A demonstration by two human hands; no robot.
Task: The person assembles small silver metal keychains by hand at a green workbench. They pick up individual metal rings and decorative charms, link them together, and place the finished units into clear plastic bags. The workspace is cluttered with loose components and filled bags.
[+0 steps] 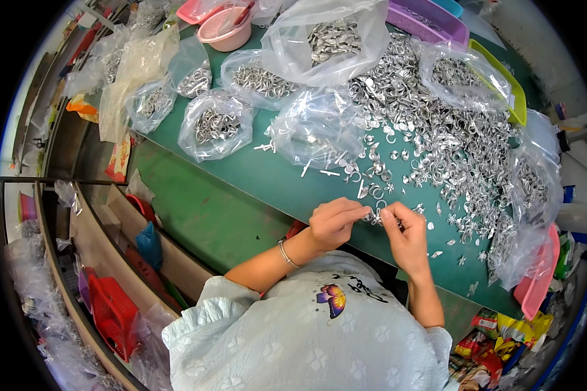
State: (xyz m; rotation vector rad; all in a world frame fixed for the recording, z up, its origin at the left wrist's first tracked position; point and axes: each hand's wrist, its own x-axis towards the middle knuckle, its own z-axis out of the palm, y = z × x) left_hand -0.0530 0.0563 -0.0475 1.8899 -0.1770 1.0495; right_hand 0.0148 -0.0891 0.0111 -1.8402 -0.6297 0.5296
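Note:
At the table's near edge, my left hand [336, 223] is closed, its fingertips pinching small silvery metal pieces [374, 217]. My right hand [407, 240] is closed at the other side of the same pieces, thumb and fingers meeting close to the left fingertips. Some of the pieces look ring-shaped, but the fingers cover part of them. Loose silvery rings [376, 191] and flat bits lie just beyond my hands. A large spread-out heap of shiny metal pieces [453, 143] covers the table to the right and reaches the far side.
Clear plastic bags of metal rings, such as one bag [216, 126], stand along the green table [241, 176]. At the back are a pink basket [224, 31] and a purple tray [430, 23]. A pink tray [540, 274] sits at the right edge; a red basket [113, 313] is lower left.

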